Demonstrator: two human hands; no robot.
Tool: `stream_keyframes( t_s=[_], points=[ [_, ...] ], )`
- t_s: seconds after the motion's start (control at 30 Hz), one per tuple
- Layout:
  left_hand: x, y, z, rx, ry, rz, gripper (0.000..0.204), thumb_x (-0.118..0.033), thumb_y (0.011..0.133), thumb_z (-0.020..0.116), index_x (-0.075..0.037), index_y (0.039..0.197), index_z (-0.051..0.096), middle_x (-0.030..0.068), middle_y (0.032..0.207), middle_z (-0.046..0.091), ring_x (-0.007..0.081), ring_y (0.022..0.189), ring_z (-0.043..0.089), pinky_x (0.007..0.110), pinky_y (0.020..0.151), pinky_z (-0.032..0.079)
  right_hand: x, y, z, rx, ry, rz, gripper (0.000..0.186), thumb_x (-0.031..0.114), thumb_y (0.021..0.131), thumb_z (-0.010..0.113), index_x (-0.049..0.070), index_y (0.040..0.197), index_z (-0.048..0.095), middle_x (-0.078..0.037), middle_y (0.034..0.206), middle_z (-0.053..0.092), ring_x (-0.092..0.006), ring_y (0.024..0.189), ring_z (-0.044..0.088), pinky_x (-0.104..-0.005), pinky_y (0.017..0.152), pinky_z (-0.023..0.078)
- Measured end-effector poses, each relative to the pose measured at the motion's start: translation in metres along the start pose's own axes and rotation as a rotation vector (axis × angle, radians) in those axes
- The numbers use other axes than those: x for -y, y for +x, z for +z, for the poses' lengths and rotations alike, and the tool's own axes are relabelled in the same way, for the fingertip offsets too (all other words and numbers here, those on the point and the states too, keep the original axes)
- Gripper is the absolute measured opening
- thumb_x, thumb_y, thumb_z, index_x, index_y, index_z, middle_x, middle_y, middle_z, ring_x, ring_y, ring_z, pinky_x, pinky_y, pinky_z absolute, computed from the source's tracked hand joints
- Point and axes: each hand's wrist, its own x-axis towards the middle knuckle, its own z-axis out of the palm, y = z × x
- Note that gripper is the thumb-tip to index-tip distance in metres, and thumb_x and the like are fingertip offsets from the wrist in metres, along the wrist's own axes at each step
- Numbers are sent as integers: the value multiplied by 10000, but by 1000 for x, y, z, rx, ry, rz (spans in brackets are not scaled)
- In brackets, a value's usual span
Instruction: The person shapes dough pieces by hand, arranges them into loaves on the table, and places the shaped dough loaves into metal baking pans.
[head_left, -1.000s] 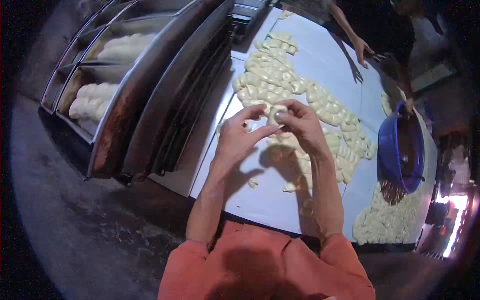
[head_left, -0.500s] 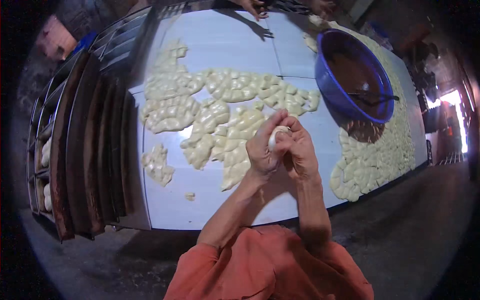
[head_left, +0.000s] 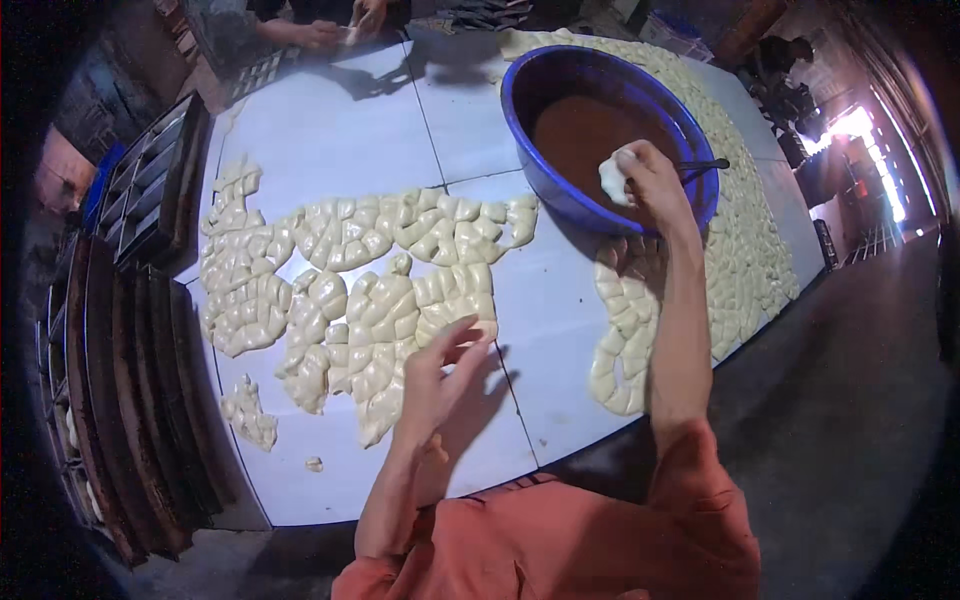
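Observation:
My right hand (head_left: 652,180) is over a large blue basin (head_left: 530,150), its fingers closed on a flattened white piece of dough (head_left: 613,180). Inside the basin is a brown filling (head_left: 580,125), and a dark-handled utensil (head_left: 705,164) rests across its rim. By the near right edge of a sheet of pale, glossy dough pieces (head_left: 375,315), my left hand (head_left: 450,360) hovers with fingers bent and apart, holding nothing I can see. A smaller dough patch (head_left: 250,412) and a tiny scrap (head_left: 314,464) lie on the white table (head_left: 390,135).
More dough pieces (head_left: 740,270) cover the table's right side. Dark trays (head_left: 130,390) stand stacked on edge at the left, with another dark tray rack (head_left: 155,185) behind them. Across the table, another person's hands (head_left: 340,30) work at the far edge.
My hands were together around the white dough; now they are apart. The right has carried the dough to the basin, while the left has moved down and left. The view has shifted.

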Motion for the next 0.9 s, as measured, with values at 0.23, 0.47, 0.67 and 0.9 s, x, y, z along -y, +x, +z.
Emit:
stream_keyframes(
  t_s=[0.23, 0.47, 0.67, 0.9],
  points=[
    [7, -13, -7, -39, 52, -5, 394, -201, 944, 692, -43, 1300, 632, 115, 1131, 730, 176, 948, 720, 335, 784, 562, -62, 60, 19, 575, -856, 53, 274, 243, 876, 596, 15, 1013, 660, -101, 935, 681, -200, 892, 620, -381, 814, 482],
    [-1, -9, -9, 21, 129, -10, 361, -185, 962, 665, 4, 1269, 635, 121, 1110, 727, 174, 995, 697, 331, 890, 544, -11, 31, 10, 407, -313, 14, 205, 213, 932, 602, 24, 983, 664, -73, 870, 687, -149, 797, 621, -309, 746, 487],
    [-1, 22, 20, 125, -204, 53, 386, -246, 996, 636, -19, 1307, 613, 106, 1243, 670, 183, 1109, 650, 321, 916, 523, 16, -32, 49, 312, 723, 127, 128, 195, 990, 642, 76, 1031, 624, 5, 845, 658, -69, 704, 650, -227, 617, 549],
    [-20, 27, 37, 113, -854, -122, 451, -410, 1040, 513, -36, 1271, 616, 62, 1206, 661, 173, 1152, 616, 361, 955, 498, 8, -129, 131, 288, 899, 261, 167, 158, 1003, 610, 72, 1139, 569, -5, 988, 651, -50, 798, 679, -165, 573, 559]
  ],
)
